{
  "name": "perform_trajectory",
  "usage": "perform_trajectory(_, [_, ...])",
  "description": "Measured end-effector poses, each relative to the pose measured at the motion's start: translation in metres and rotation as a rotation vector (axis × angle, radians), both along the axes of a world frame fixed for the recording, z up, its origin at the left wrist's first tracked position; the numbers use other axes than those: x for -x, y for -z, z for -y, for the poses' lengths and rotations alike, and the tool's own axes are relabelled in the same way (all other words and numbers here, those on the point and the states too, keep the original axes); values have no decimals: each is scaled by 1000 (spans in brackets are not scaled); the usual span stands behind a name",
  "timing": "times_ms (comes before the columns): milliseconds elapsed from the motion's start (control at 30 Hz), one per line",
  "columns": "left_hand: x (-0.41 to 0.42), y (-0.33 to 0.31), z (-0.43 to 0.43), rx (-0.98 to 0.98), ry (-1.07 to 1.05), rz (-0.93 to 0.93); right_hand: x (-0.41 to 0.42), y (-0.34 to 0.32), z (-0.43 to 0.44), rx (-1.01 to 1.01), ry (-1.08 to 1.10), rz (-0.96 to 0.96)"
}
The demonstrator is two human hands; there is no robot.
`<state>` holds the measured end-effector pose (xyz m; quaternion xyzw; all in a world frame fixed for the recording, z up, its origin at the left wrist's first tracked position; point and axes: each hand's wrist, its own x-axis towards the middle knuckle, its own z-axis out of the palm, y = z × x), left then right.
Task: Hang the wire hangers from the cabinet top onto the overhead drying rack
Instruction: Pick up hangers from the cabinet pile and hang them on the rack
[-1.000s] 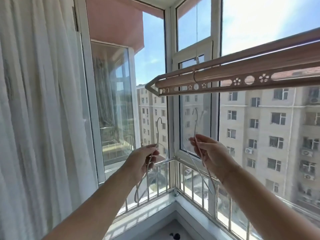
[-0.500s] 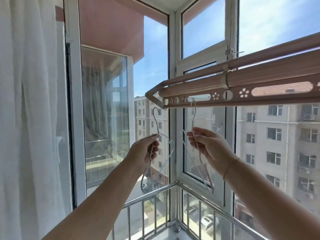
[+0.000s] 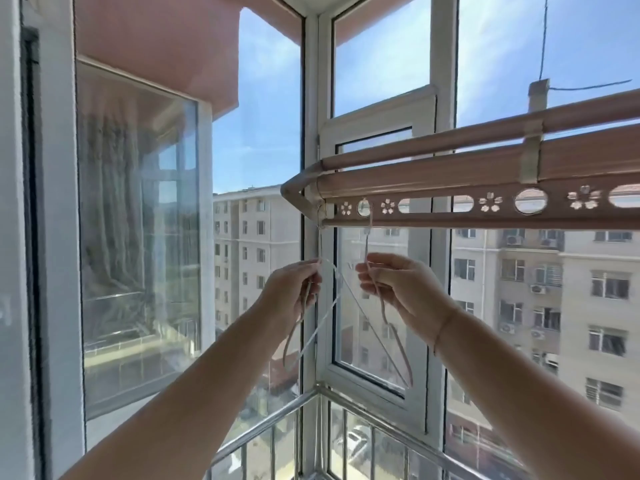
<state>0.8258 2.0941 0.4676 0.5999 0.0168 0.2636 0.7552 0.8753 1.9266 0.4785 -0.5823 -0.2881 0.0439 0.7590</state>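
Observation:
The overhead drying rack (image 3: 450,174) is a brown bar with round and flower-shaped holes, crossing the upper right. My right hand (image 3: 401,289) pinches the neck of a pale wire hanger (image 3: 388,317) whose hook sits in a round hole at the rack's left end. A second pale wire hanger (image 3: 311,327) is pinched at the neck by my left hand (image 3: 294,292), its hook reaching up to the rack's left tip. Both hanger bodies dangle below my hands.
White window frames meet in a corner (image 3: 310,237) right behind the rack's end. A steel railing (image 3: 277,417) runs along the bottom. An open window pane (image 3: 138,237) stands at the left. Apartment blocks show outside.
Both hands rose toward the rack. The right hanger's hook has gone into a rack hole, and the left hanger's hook has come up to the rack's end.

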Motion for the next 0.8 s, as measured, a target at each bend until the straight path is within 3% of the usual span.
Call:
perform_trajectory(300, [-50, -4, -29, 9, 146, -14, -17, 5, -16, -9, 170, -35])
perform_trajectory(667, [-64, 23, -41, -95, 307, -98, -26, 19, -9, -57, 227, -112])
perform_trajectory(800, [-66, 40, -64, -104, 324, -87, -28, 37, 3, 14, 312, -80])
